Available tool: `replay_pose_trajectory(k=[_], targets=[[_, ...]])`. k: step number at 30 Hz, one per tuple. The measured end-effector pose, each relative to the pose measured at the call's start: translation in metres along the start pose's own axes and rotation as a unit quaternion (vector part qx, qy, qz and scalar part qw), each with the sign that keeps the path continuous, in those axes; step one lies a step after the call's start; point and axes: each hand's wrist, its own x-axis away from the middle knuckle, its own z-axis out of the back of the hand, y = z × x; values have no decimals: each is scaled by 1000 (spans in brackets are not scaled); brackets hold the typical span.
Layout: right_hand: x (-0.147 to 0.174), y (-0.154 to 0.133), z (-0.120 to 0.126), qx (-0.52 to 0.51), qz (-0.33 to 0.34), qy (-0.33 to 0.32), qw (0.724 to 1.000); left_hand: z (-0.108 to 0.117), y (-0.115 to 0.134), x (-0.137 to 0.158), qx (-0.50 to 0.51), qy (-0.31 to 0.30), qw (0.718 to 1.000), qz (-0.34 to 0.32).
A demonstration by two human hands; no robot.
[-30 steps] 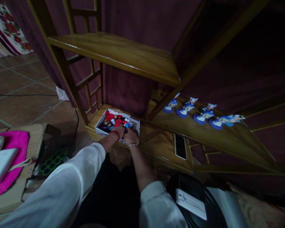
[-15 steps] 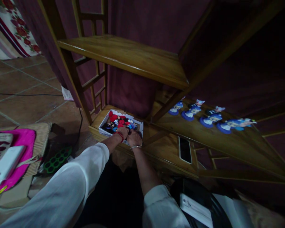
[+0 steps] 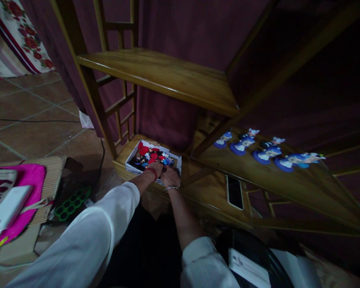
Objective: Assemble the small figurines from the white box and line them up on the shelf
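Note:
A shallow white cardboard box (image 3: 133, 169) sits on the low wooden shelf, filled with small toy figurines (image 3: 150, 154) in red, black, white and blue. My left hand (image 3: 156, 168), with a red bead bracelet at the wrist, reaches over the box's near side, its fingers curled. Beside it, almost touching, is my right hand (image 3: 170, 177), wearing a silver bangle, also with bent fingers. A small dark spot shows between the fingertips; what they hold is too small and dim to name.
Several blue-and-white figurines (image 3: 267, 154) stand on the shelf board to the right. A phone (image 3: 235, 193) lies on the lower board. Above the box juts a wooden shelf (image 3: 159, 74). At left, a white power bank (image 3: 10, 208) rests on a pink mat (image 3: 37, 180).
Both hands stay close together at the box's near edge with only slight finger movement. The whole view has shifted a little downward. The figurines look unchanged.

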Motion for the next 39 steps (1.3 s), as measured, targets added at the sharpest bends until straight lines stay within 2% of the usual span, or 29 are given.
replay_pose_trajectory(k=[3,10,16,20,23,28,39], targets=[[1,0,1,3,-3,11,1000,2,2,3,-11,19,999,49],[3,-2,5,3,2,-30,1000,11,3,15,-7,78,994,75],[2,0,-1,1,-2,-6,1000,25,-15,23,-12,149,977,155],[-2,2,-5,1,-11,5,1000,28,-35,20,0,143,971,194],[-3,2,-6,-1,-17,11,1000,25,-43,15,11,131,974,187],[-3,0,-5,2,-22,3,1000,21,-45,12,24,128,973,192],[-3,1,-7,-1,-25,-3,1000,15,-50,7,53,171,958,226]])
